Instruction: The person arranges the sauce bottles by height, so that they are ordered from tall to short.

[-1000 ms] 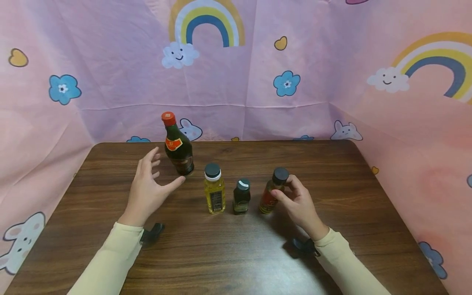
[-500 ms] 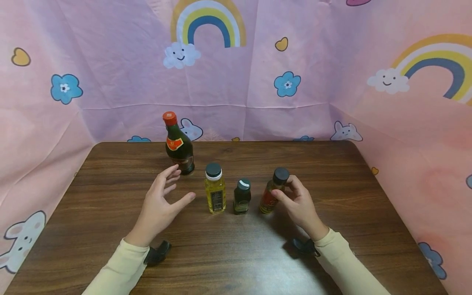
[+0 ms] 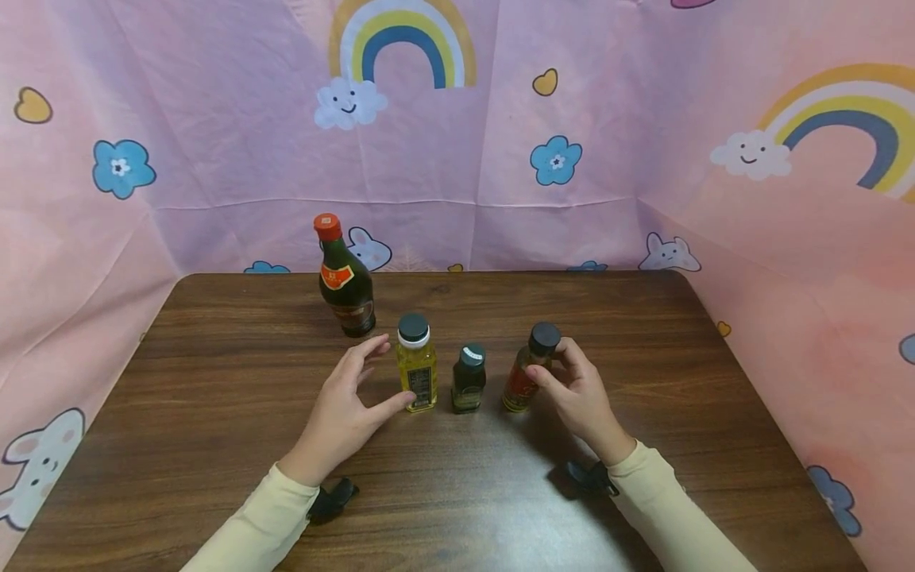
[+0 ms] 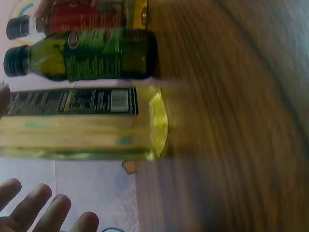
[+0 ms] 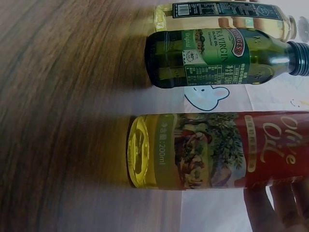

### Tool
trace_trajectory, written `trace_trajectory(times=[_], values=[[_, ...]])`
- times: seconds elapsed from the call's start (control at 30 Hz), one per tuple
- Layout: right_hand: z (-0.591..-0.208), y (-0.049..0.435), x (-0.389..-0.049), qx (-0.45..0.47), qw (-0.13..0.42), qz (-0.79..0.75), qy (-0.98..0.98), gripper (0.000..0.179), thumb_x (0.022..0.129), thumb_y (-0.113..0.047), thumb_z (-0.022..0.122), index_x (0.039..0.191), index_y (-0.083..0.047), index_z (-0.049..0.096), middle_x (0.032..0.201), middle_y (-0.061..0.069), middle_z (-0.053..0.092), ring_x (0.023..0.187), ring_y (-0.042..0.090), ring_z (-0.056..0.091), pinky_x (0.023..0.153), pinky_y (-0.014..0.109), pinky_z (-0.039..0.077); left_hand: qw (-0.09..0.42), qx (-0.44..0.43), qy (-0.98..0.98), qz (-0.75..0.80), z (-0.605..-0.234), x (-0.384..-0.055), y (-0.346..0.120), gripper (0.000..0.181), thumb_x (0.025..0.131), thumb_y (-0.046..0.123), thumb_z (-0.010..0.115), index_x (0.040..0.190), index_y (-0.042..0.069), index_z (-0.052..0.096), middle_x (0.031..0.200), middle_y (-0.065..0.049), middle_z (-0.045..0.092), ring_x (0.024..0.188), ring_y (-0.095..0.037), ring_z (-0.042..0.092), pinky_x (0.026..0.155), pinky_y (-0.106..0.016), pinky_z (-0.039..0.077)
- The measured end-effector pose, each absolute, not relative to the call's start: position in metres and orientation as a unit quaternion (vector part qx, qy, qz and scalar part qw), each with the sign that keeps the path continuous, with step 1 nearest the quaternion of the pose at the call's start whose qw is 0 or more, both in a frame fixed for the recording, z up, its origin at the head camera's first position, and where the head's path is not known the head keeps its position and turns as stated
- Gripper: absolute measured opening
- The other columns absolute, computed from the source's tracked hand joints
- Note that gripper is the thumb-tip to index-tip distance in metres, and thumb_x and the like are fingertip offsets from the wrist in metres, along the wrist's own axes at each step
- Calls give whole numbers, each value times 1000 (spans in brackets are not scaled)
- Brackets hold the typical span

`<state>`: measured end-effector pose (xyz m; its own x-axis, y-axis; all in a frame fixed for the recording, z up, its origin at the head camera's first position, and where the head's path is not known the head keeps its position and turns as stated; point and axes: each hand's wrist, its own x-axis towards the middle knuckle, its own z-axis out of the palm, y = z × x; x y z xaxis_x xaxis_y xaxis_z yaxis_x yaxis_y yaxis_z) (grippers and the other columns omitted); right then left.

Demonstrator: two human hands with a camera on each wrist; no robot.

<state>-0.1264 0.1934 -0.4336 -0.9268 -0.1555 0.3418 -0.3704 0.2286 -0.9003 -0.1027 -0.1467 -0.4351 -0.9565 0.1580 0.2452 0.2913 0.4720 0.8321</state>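
My left hand (image 3: pixel 345 414) is at the left side of a clear bottle of yellow oil (image 3: pixel 418 373), fingers spread. Its thumb overlaps the bottle's front in the head view; whether it touches I cannot tell. In the left wrist view a gap shows between its fingertips (image 4: pixel 60 203) and this bottle (image 4: pixel 72 137). My right hand (image 3: pixel 582 397) holds a red-labelled olive oil bottle (image 3: pixel 520 387) from the right, thumb in front and fingers behind. Between these two stands a small dark green olive oil bottle (image 3: pixel 468 389). All three bottles are upright on the table.
A taller dark bottle (image 3: pixel 348 290) with a red cap stands farther back on the left. The brown wooden table (image 3: pixel 457 492) ends at a pink patterned cloth (image 3: pixel 429 167) behind and at the sides.
My left hand has moved right and nearer to me, away from the tall red-capped bottle to the yellow oil bottle. My right hand keeps its hold on the red-labelled bottle.
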Motion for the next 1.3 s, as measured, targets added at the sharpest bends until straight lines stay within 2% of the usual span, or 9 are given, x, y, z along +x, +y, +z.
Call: trace_trajectory(times=[0.17, 0.47, 0.67, 0.83, 1.03, 1.3], values=[[-434, 193, -127, 172, 93, 600, -775, 26, 94, 4, 71, 117, 2, 58, 115, -2, 62, 111, 11, 62, 92, 29, 55, 52, -122, -849, -511, -435, -104, -138, 80, 88, 33, 86, 154, 18, 42, 145, -10, 51, 138, -34, 48, 105, -57, 49], [-435, 193, -126, 166, 91, 604, -774, 26, 94, 5, 71, 117, 2, 59, 114, -4, 62, 112, 10, 62, 92, 30, 56, 38, -107, -855, -506, -439, -108, -131, 79, 90, 38, 82, 154, 17, 41, 146, -7, 51, 135, -31, 50, 100, -56, 52], [-435, 192, -125, 164, 96, 603, -775, 25, 94, 6, 71, 116, 3, 59, 115, -4, 63, 113, 9, 62, 92, 30, 56, 39, -109, -851, -513, -441, -111, -128, 78, 91, 34, 82, 154, 14, 40, 143, -9, 52, 131, -30, 53, 100, -54, 53], [-434, 192, -126, 163, 97, 605, -773, 26, 93, 7, 71, 115, 3, 58, 115, -4, 62, 112, 9, 62, 92, 29, 56, 35, -104, -848, -518, -441, -112, -126, 77, 92, 32, 82, 154, 16, 39, 143, -11, 52, 132, -32, 53, 98, -52, 55], [-435, 192, -125, 168, 99, 610, -768, 25, 93, 7, 71, 114, 3, 59, 114, -5, 63, 111, 10, 62, 92, 29, 56, 30, -96, -849, -518, -440, -110, -125, 73, 92, 31, 81, 151, 11, 42, 144, -13, 51, 134, -32, 52, 98, -46, 56], [-436, 192, -125, 175, 101, 613, -763, 24, 93, 7, 71, 114, 3, 59, 113, -5, 63, 109, 10, 62, 90, 29, 57, 46, -98, -849, -517, -443, -108, -123, 70, 93, 30, 80, 148, 6, 44, 138, -14, 55, 128, -32, 58, 95, -45, 58]])
